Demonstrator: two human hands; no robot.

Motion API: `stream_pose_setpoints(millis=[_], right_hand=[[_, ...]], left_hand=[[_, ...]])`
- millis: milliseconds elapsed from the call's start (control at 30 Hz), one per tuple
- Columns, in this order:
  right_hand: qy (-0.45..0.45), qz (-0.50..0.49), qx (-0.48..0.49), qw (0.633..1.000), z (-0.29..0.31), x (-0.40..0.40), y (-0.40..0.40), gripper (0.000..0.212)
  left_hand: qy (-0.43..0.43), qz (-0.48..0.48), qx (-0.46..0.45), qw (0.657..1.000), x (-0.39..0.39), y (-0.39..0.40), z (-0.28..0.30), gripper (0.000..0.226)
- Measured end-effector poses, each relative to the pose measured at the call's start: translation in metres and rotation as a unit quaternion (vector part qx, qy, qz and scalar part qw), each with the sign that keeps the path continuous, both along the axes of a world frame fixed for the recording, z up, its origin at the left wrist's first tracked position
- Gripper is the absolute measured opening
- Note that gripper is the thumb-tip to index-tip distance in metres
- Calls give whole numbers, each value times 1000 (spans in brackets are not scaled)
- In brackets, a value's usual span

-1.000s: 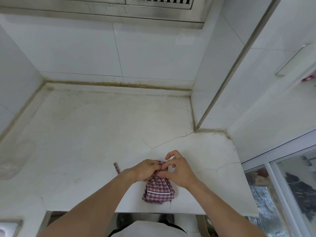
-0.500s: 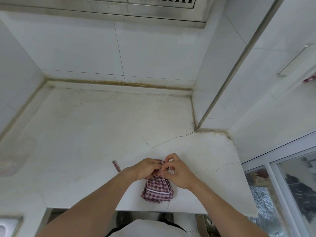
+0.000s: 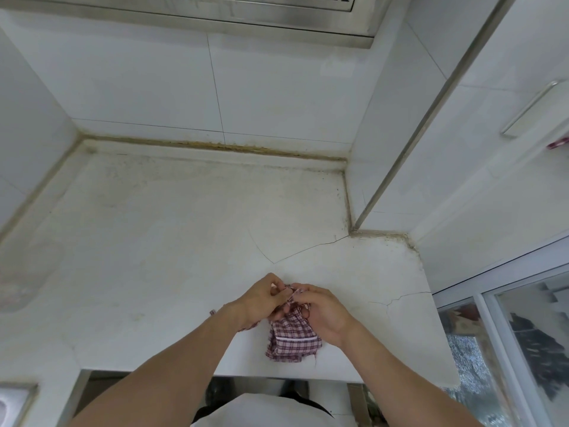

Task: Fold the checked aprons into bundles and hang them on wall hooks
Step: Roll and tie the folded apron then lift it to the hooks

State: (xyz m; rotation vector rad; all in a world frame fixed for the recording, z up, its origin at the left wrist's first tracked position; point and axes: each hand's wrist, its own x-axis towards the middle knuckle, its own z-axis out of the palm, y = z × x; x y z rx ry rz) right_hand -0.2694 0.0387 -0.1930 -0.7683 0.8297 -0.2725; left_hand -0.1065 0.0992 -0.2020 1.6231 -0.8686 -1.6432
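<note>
Head view: left hand (image 3: 261, 298), right hand (image 3: 323, 312) both pinching apron bundle (image 3: 294, 342) on counter (image 3: 184, 241).

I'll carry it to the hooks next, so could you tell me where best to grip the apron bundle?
Probably at its far, gathered top, where both hands already pinch it. The apron bundle narrows there and widens toward the counter edge, so come from above and let the wide end hang.

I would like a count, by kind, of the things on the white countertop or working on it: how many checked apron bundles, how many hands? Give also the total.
Checked apron bundle: 1, lying near the front edge of the countertop
Hands: 2, the left hand and the right hand, both pinching the bundle's top
Total: 3
</note>
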Motion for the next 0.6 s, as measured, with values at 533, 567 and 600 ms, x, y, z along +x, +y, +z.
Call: stream_pose_setpoints(millis=[533,567,600], right_hand=[[118,-64,-107,985,-2,5,-5,14],[161,-34,-195,967,-6,3,-6,19],[192,-3,-271,943,-10,2,-5,26]], left_hand=[[28,102,8,994,-3,5,-1,19],[29,114,8,993,-1,6,-1,21],[33,119,1,992,0,7,-1,19]])
